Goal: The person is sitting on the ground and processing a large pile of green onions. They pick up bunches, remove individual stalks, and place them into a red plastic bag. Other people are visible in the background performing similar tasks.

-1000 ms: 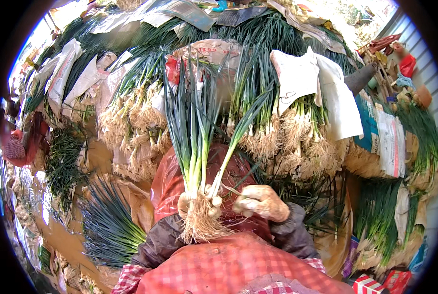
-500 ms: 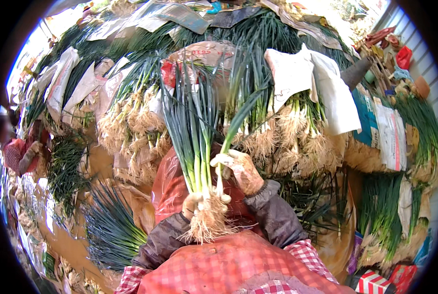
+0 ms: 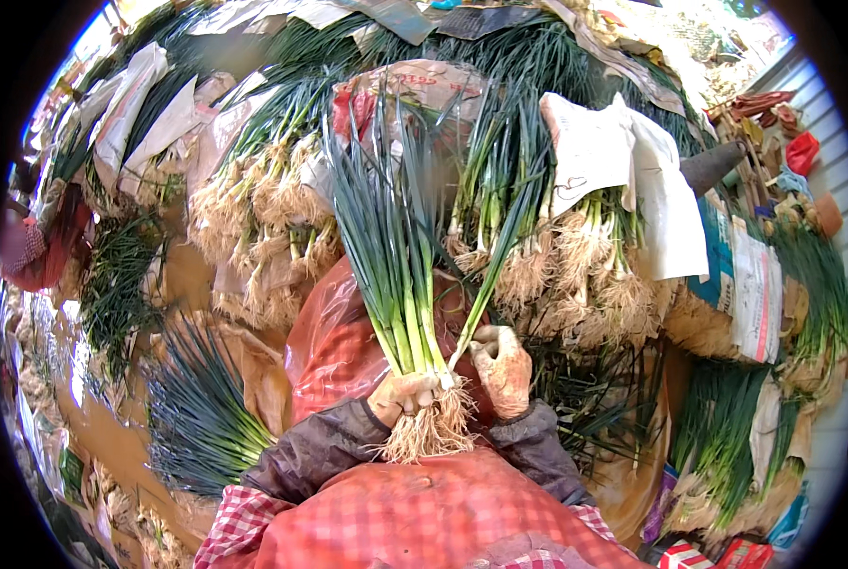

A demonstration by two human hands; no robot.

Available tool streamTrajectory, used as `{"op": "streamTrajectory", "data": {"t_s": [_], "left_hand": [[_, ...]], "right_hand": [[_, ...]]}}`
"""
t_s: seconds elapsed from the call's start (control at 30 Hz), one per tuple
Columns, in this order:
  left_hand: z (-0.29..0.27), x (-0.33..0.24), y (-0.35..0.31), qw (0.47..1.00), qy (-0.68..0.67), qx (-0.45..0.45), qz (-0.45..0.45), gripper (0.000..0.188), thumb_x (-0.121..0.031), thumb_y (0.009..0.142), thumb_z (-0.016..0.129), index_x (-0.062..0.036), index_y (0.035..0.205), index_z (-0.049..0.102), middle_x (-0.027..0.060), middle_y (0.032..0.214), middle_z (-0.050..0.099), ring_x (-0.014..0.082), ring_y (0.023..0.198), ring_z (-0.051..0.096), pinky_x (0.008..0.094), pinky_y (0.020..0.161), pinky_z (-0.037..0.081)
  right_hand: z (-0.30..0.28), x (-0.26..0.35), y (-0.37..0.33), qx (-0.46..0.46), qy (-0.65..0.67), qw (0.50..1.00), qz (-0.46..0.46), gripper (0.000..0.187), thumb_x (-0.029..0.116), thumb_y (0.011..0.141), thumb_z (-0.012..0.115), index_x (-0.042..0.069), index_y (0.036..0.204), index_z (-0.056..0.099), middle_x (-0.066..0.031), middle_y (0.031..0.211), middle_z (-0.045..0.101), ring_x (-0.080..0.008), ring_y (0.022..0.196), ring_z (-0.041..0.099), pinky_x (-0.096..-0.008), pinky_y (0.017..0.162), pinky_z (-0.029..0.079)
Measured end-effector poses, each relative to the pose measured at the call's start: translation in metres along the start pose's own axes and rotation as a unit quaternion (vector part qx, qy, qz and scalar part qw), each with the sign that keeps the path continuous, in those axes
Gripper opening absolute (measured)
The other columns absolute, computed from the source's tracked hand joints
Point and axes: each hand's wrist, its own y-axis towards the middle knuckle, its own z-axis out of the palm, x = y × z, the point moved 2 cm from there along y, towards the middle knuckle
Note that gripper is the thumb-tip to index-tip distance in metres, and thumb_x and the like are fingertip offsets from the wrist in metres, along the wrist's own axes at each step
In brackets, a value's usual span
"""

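Both hands meet at the chest: the left hand (image 3: 400,396) grips a bunch of green onions (image 3: 396,275) upright by the white stems, roots hanging below, while the right hand (image 3: 502,368) pinches one stalk beside it, above a red plastic bag (image 3: 334,346).

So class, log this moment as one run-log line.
left hand: grips green onion bunch upright, roots down | right hand: adds one onion stalk | behind: stacked onion bundles

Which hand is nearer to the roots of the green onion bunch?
Left. The left hand grips the bunch just above the roots, touching them. The right hand is beside the bunch, slightly higher, at one leaning stalk.
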Motion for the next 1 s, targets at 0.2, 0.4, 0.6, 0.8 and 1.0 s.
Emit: {"op": "streamTrajectory", "data": {"t_s": [0.2, 0.4, 0.6, 0.8, 1.0], "left_hand": [[0.003, 0.005, 0.008, 0.999, -0.01, -0.025, 0.023, 0.027, -0.027, 0.083, 0.067, -0.006, 0.1, 0.068, -0.004, 0.068, 0.056, 0.0016, 0.049, 0.037, 0.0164, 0.042, 0.023], [0.003, 0.016, 0.011, 0.997, -0.009, -0.048, 0.056, 0.028, -0.024, 0.079, 0.073, -0.0052, 0.098, 0.067, 0.0026, 0.083, 0.068, 0.0046, 0.054, 0.048, 0.0176, 0.043, 0.033], [0.002, 0.004, 0.003, 0.998, 0.001, -0.06, 0.014, 0.029, -0.034, 0.08, 0.072, -0.0086, 0.095, 0.07, -0.0036, 0.065, 0.057, 0.0031, 0.049, 0.04, 0.0178, 0.042, 0.025], [0.002, 0.011, 0.009, 0.998, -0.05, -0.017, -0.034, 0.039, -0.031, 0.088, 0.065, -0.0048, 0.117, 0.065, -0.0019, 0.08, 0.062, -0.0007, 0.051, 0.035, 0.0118, 0.044, 0.024], [-0.008, -0.005, -0.003, 0.97, -0.181, 0.159, 0.02, 0.077, -0.024, 0.08, 0.075, -0.0062, 0.144, 0.036, 0.0136, 0.125, 0.059, 0.0158, 0.097, 0.061, 0.0307, 0.081, 0.054]], "right_hand": [[-0.006, 0.034, 0.026, -0.017, -0.17, 0.982, -0.081, 0.026, 0.033, 0.088, 0.069, 0.007, 0.09, 0.065, -0.0068, 0.07, 0.062, -0.021, 0.065, 0.061, -0.0304, 0.06, 0.047], [0.016, -0.001, 0.066, -0.004, -0.144, 0.987, -0.066, 0.032, 0.034, 0.092, 0.061, 0.004, 0.083, 0.066, -0.0164, 0.073, 0.066, -0.0308, 0.07, 0.064, -0.0405, 0.061, 0.047], [-0.029, 0.033, 0.023, 0.187, 0.098, 0.977, 0.038, 0.013, 0.018, 0.092, 0.063, 0.007, 0.086, 0.067, -0.002, 0.068, 0.063, -0.0148, 0.05, 0.056, -0.0302, 0.046, 0.045], [-0.015, -0.011, 0.014, 0.111, -0.057, 0.982, -0.143, 0.02, 0.012, 0.089, 0.059, 0.005, 0.107, 0.066, -0.0091, 0.107, 0.067, -0.0268, 0.093, 0.064, -0.0378, 0.075, 0.055], [-0.011, 0.035, 0.064, 0.008, -0.003, 0.978, -0.208, 0.024, 0.02, 0.091, 0.062, 0.001, 0.105, 0.065, -0.016, 0.102, 0.067, -0.0292, 0.098, 0.064, -0.0418, 0.089, 0.053]]}}
